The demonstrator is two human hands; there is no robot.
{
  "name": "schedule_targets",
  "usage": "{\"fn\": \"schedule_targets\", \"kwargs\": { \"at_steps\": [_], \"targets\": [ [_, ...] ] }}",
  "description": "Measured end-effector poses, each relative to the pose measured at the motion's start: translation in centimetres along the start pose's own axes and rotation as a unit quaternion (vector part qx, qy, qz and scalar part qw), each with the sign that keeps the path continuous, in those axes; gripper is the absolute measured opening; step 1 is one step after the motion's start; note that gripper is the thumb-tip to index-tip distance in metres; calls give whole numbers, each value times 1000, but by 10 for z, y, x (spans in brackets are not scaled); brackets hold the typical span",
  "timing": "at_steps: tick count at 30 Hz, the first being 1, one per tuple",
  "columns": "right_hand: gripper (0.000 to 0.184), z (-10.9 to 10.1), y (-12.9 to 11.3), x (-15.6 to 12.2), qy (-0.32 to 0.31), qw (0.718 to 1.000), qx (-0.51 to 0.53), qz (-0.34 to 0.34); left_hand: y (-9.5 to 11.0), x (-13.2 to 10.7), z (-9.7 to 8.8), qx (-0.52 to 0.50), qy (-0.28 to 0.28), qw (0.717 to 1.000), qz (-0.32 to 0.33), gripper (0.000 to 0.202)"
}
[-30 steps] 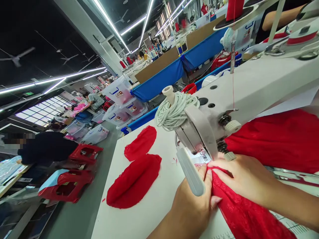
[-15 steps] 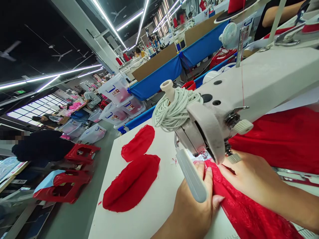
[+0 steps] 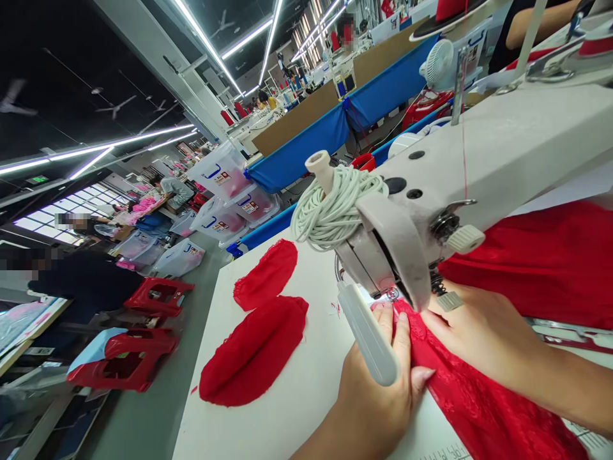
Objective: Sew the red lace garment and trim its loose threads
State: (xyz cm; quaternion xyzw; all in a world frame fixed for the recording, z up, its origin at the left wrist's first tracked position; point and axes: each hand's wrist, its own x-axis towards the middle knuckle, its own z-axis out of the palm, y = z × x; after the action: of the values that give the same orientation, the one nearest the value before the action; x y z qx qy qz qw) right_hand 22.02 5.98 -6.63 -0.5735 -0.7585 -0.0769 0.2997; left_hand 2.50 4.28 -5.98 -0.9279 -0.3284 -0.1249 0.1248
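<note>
A white sewing machine [image 3: 479, 160] stands on a white table [image 3: 287, 409]. A strip of red lace fabric [image 3: 469, 409] runs under its needle area. My left hand [image 3: 378, 390] lies flat on the lace's left edge just before the presser foot, fingers stretched out and pressing down. My right hand [image 3: 474, 332] rests on the lace to the right of the needle, fingers flat; its fingertips are hidden behind the machine head. A coil of white cord [image 3: 335, 211] hangs on a peg at the machine's end.
Two red lace pieces [image 3: 256, 348] lie on the table's left part. More red fabric [image 3: 541, 262] is bunched behind the machine. Red stools [image 3: 134, 358], plastic bins [image 3: 225, 179] and other people at tables fill the aisle on the left.
Both hands have slid slightly along with the lace toward the needle. The view shifted a little, so the machine head now covers the right hand's fingertips.
</note>
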Motion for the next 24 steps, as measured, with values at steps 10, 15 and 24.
{"fn": "schedule_targets", "kwargs": {
  "at_steps": [10,15,24],
  "targets": [
    [27,3,0,1,-11,1000,-1,10,0,1,-1,4,-2,1000,-8,62],
    [28,1,1,1,-44,999,1,23,0,2,0,7,-19,1000,-8,63],
    [29,-2,-1,2,-115,992,14,50,0,4,0,21,-3,1000,4,61]
  ]
}}
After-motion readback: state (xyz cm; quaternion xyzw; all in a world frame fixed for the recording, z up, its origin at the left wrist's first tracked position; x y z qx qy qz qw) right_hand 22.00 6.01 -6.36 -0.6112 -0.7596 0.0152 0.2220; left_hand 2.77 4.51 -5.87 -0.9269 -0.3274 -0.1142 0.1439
